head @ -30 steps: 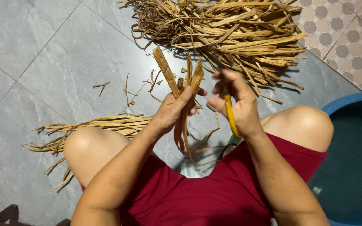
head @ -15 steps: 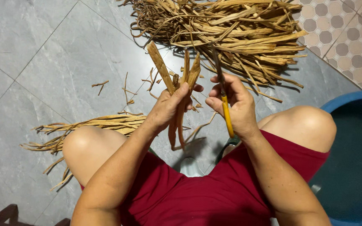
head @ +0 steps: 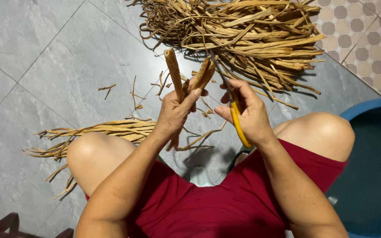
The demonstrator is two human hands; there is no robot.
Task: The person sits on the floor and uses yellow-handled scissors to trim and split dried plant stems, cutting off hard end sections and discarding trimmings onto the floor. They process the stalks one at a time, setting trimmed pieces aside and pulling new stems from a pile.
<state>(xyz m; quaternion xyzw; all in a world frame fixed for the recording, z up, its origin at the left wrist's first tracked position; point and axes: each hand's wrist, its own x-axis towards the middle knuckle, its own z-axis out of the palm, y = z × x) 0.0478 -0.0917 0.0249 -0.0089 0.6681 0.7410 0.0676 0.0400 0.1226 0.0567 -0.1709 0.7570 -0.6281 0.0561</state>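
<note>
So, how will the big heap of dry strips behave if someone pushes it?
The heap of dry strips probably feels light: thin, flat, dried pieces. It would likely slide as a tangled clump, since the strips cross. Loose bits suggest it sheds.

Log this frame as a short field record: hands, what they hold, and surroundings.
left hand: grips dried strips, held upright
right hand: holds yellow-handled tool, blade end towards the strips
big pile: dried strips on floor, ahead of the knees
small bundle: by the left knee
tub: blue, at right
floor: grey tiles
</note>
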